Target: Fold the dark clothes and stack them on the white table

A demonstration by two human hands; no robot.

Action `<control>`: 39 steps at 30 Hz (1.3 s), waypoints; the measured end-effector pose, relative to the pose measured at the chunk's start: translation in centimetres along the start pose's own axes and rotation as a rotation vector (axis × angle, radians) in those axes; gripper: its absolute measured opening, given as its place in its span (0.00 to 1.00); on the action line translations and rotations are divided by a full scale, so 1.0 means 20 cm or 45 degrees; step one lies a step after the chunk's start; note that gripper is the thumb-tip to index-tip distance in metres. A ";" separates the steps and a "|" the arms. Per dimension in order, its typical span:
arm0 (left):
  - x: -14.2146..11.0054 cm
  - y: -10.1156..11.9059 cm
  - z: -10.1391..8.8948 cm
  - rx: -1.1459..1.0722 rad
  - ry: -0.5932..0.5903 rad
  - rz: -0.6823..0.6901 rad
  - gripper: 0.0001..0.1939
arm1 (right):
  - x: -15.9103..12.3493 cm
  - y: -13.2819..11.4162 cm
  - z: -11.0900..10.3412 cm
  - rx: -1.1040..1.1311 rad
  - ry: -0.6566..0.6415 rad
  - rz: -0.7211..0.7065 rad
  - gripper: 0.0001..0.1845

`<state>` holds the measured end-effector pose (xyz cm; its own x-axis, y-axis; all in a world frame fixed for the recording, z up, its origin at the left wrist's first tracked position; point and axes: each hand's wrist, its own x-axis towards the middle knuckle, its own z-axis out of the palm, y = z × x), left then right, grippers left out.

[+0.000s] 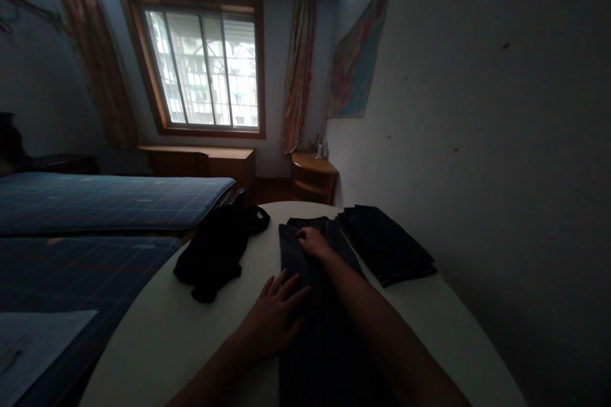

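Note:
A pair of dark trousers (319, 324) lies lengthwise on the pale round table (191, 343), running from the near edge toward the far side. My left hand (274, 315) rests with spread fingers along their left edge, the fingertips on the cloth. Farther up, near the top end of the trousers, my right hand (312, 241) is closed with its fingers curled at the fabric. My right forearm crosses over the trousers and hides part of them. To the left sits a crumpled black garment (217, 251). At the right is a stack of folded dark clothes (384, 245).
Two beds with blue plaid mattresses (119, 200) stand on the left, the nearer one with a white sheet (38, 350) on it. A corner shelf (312, 165) and a wooden desk (214, 152) are beyond the table. The wall (477, 203) runs along the right.

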<state>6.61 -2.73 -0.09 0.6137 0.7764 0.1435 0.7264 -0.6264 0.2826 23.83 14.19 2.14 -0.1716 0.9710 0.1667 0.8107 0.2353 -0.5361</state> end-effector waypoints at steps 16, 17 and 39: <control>0.02 0.04 0.01 -0.014 0.025 -0.107 0.30 | -0.53 0.19 -0.18 -0.230 -0.320 -0.284 0.34; 0.02 0.03 0.01 -0.010 0.024 -0.109 0.31 | -0.54 0.19 -0.17 -0.255 -0.304 -0.278 0.35; 0.22 -0.18 -0.06 0.105 0.000 -0.165 0.35 | -0.24 0.12 0.01 -0.321 -0.133 -0.065 0.37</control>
<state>6.36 2.91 0.61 0.5133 0.8511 0.1106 0.8224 -0.5246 0.2200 26.52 10.11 -0.09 -0.2620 0.9604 0.0952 0.9110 0.2787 -0.3039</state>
